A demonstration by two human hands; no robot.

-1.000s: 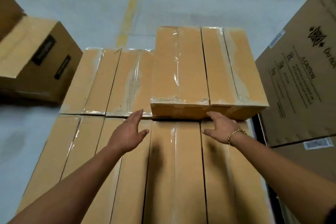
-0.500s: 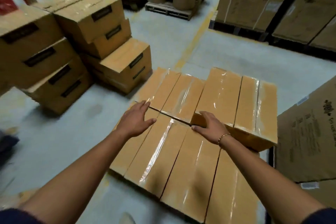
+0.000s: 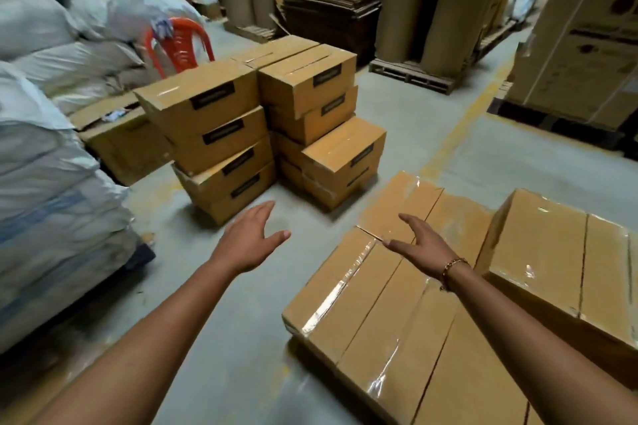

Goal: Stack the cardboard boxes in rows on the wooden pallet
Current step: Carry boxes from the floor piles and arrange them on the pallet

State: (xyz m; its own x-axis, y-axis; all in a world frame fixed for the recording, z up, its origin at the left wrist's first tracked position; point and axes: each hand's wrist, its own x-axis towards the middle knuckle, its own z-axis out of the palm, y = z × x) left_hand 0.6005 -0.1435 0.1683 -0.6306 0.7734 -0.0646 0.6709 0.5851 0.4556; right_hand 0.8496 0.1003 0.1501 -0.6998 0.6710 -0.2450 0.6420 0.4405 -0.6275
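Nothing is held: the fingers (image 3: 259, 217) of the left hand (image 3: 247, 241) and right hand (image 3: 424, 247) are spread wide and empty. Fetching another box is judged the step in hand. The waiting cardboard boxes (image 3: 234, 134) stand ahead of the fingers, well apart; the laid row (image 3: 379, 304) lies beneath the right ones. Next, a top box must be reached and gripped at both sides.

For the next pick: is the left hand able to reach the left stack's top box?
Likely yes, with a step closer: the left hand is open, empty, and only floor lies between it and the top box.
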